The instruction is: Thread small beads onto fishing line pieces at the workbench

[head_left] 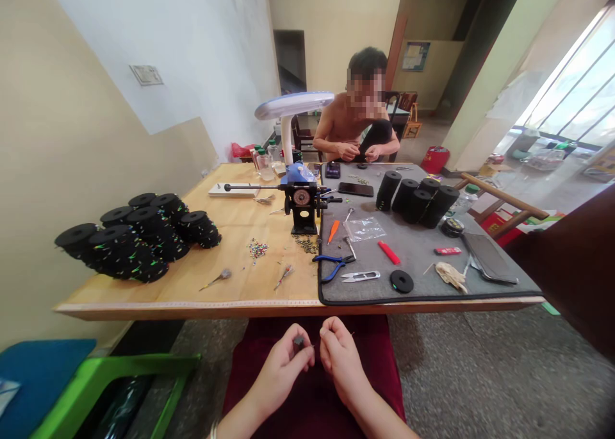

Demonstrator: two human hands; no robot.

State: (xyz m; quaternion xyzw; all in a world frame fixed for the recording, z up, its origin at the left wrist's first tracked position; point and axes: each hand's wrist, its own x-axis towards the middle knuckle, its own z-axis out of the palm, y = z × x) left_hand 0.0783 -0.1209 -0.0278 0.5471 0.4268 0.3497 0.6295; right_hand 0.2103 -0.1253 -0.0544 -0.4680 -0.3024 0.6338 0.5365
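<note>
Both my hands are held over my lap, below the front edge of the wooden table (pixel 192 285). My left hand (pixel 283 365) is closed in a pinch on a small dark piece (pixel 298 343). My right hand (pixel 339 356) is closed too, its fingertips pinched close to that piece; a thin wire or thread seems to run between the two hands. What my right hand holds is too small to name. A dark red cloth (pixel 312 394) covers my lap beneath them.
On the table: stacks of black foam spools (pixel 134 240) at left, a small winding machine (pixel 302 205), a lamp (pixel 293 106), a grey mat (pixel 418 259) with blue pliers (pixel 334 265), snips (pixel 360 276), black rolls (pixel 418 198), phones. A person sits across the table. A green-and-blue stool (pixel 72 368) stands at lower left.
</note>
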